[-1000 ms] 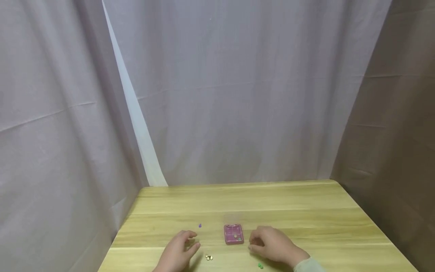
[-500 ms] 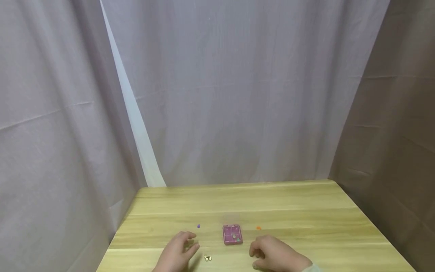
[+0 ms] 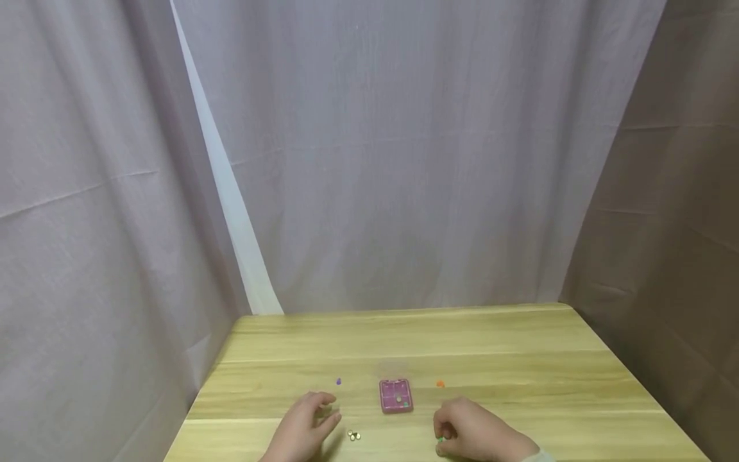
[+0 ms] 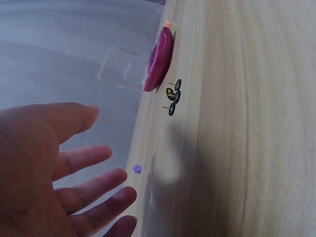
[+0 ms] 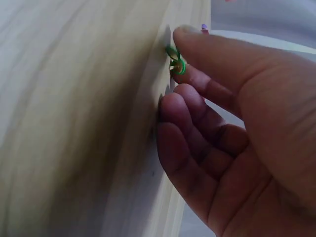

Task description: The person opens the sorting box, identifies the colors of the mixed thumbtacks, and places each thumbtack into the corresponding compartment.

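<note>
My right hand (image 3: 473, 430) is low at the table's right front, its thumb and forefinger pinching small green pieces (image 5: 177, 64) just at the wood; their exact kind is unclear. My left hand (image 3: 303, 427) holds nothing, fingers loosely bent and spread above the table. Beside it lie several gold thumbtacks (image 3: 354, 436), whose pins show in the left wrist view. A small magenta box (image 3: 382, 398) with compartments lies between the hands. Inside it are a gold-coloured piece (image 3: 398, 399) and a green piece (image 3: 406, 405). Its clear lid (image 4: 121, 66) stands open at the back.
A small purple piece (image 3: 339, 382) lies beyond my left hand. Beyond the right hand is an orange piece (image 3: 441, 384). The wooden table (image 3: 404, 333) has rounded back corners, with grey curtains (image 3: 369, 160) behind and at the sides.
My right hand has drawn back from beside the box toward the green pieces, uncovering the orange piece, and now pinches at the green. The left hand has stayed in place.
</note>
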{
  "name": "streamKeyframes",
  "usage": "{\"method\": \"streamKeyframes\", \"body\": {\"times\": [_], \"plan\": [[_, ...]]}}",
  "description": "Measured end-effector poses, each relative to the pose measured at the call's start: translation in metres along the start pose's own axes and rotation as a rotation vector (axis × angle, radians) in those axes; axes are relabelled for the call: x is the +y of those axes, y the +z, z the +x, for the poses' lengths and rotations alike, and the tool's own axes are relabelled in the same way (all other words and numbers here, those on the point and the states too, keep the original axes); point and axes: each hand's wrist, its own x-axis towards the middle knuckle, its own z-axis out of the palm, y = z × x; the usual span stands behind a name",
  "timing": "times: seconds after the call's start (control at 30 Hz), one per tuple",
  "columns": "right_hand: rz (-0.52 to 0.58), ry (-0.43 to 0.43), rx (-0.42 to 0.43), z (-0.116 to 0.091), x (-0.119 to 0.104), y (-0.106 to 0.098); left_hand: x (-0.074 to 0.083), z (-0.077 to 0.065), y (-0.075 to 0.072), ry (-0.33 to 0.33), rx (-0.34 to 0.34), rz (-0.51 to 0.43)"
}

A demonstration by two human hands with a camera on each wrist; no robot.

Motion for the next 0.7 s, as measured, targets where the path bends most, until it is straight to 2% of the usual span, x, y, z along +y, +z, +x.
{"method": "streamKeyframes", "body": {"times": [0.3,0.53,0.7], "plan": [[-0.021,-0.046,0.014,-0.0016,0.003,0.0013,-0.0027,0.0,0.0024,-0.015,-0.021,-0.02],[0.011,-0.014,0.016,-0.001,0.0004,0.0006,-0.0017,-0.0006,0.0013,-0.02,-0.025,-0.021],[-0.041,-0.01,0.046,0.0006,-0.0022,0.0013,-0.0017,-0.0019,0.0012,-0.014,-0.015,-0.022]]}}
